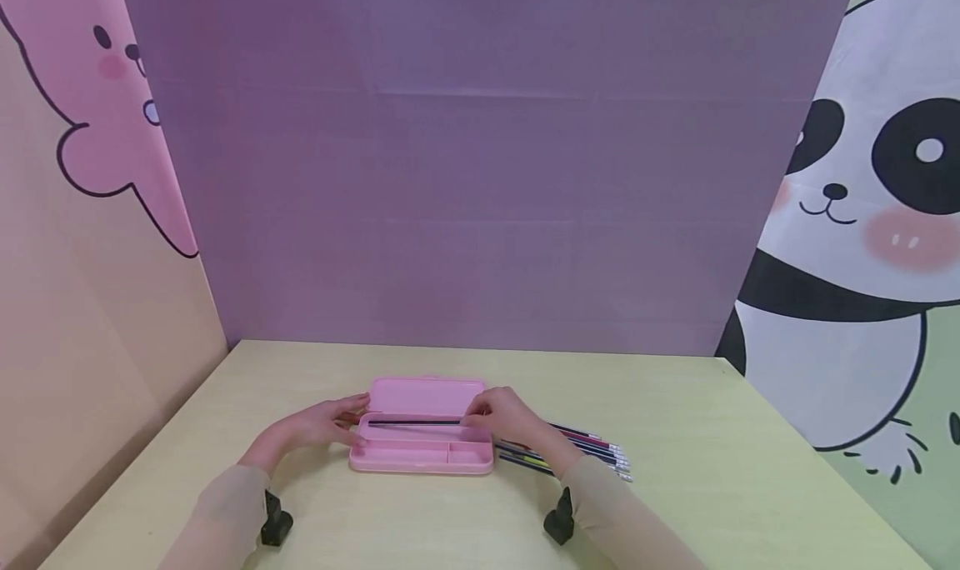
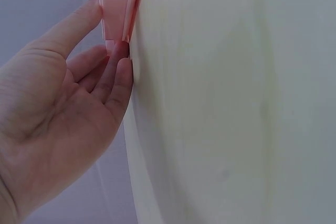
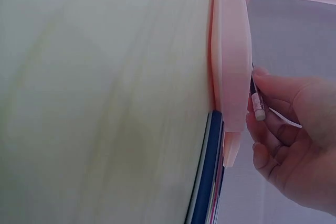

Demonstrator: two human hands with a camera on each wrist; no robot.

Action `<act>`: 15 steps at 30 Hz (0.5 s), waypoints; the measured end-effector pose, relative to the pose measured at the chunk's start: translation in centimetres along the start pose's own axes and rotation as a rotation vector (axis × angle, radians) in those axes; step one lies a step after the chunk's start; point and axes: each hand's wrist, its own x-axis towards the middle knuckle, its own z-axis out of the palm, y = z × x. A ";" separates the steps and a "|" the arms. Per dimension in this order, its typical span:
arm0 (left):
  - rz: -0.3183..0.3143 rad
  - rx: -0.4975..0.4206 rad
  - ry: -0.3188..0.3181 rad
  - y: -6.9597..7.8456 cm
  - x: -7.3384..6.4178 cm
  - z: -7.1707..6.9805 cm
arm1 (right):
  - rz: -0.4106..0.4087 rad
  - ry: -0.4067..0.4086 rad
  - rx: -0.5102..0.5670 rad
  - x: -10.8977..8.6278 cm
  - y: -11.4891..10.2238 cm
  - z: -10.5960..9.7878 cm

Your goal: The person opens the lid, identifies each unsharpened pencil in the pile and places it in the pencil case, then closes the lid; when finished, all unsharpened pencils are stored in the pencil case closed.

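A pink pencil case (image 1: 401, 457) lies on the table with its lid (image 1: 427, 396) flipped back. My left hand (image 1: 324, 422) grips the case's left end, the thumb on the near side and the fingers at the far side; the left wrist view shows this hand (image 2: 68, 93) on the case's edge (image 2: 118, 6). With thumb and fingers, my right hand (image 1: 504, 414) pinches a dark pencil (image 1: 416, 422) near its eraser end. That pencil lies lengthwise along the back compartment. Its white eraser (image 3: 260, 114) shows by my right hand (image 3: 294, 129) in the right wrist view.
Several pencils (image 1: 600, 447) with white ends lie in a loose bundle right of the case, partly under my right wrist. A small divider splits off the case's front right compartment (image 1: 470, 453). A purple panel (image 1: 480, 220) stands behind the table (image 1: 420, 520).
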 end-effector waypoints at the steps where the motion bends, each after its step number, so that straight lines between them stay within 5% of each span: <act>1: 0.004 -0.001 -0.002 0.0 0.0 0.0 | 0.012 -0.004 0.001 0.1 0.0 0.1; 15: 0.006 -0.026 -0.005 0.5 -0.3 0.0 | 0.032 0.000 -0.108 1.0 0.3 0.6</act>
